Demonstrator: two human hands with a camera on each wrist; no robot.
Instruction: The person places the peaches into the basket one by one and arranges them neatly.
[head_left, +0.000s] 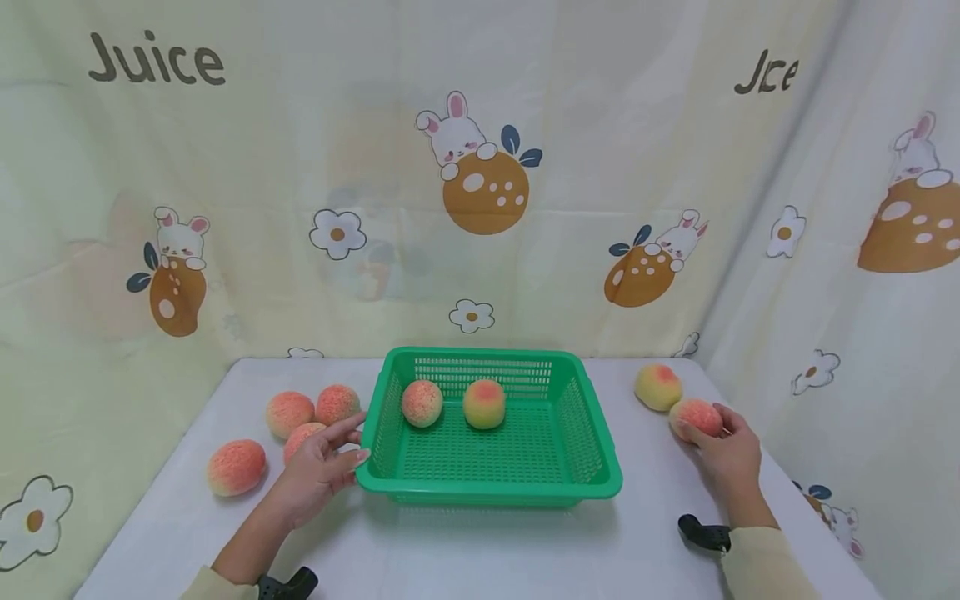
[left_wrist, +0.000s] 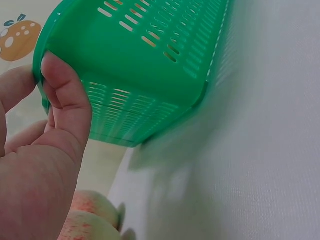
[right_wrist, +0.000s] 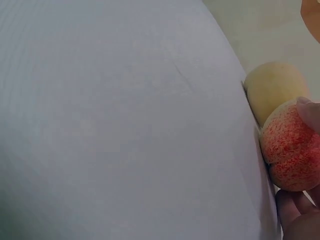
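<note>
A green plastic basket (head_left: 495,488) stands mid-table with two peaches in it, one speckled (head_left: 422,404) and one yellow with a red top (head_left: 483,405). My left hand (head_left: 313,473) pinches its left rim; the left wrist view shows the thumb (left_wrist: 64,82) against the rim's outer side. On the right, my right hand (head_left: 733,457) grips a red-speckled peach (head_left: 695,417), thumb on one side and fingers on the other. Right behind it sits a yellow peach with a red blush (head_left: 658,387), which it overlaps in the right wrist view.
Several reddish peaches lie left of the basket: one at the front (head_left: 237,467), two farther back (head_left: 290,414) (head_left: 337,404), and one partly hidden (head_left: 302,440) behind my left hand. A patterned curtain (head_left: 570,275) hangs behind the white table (head_left: 495,550) and along its sides.
</note>
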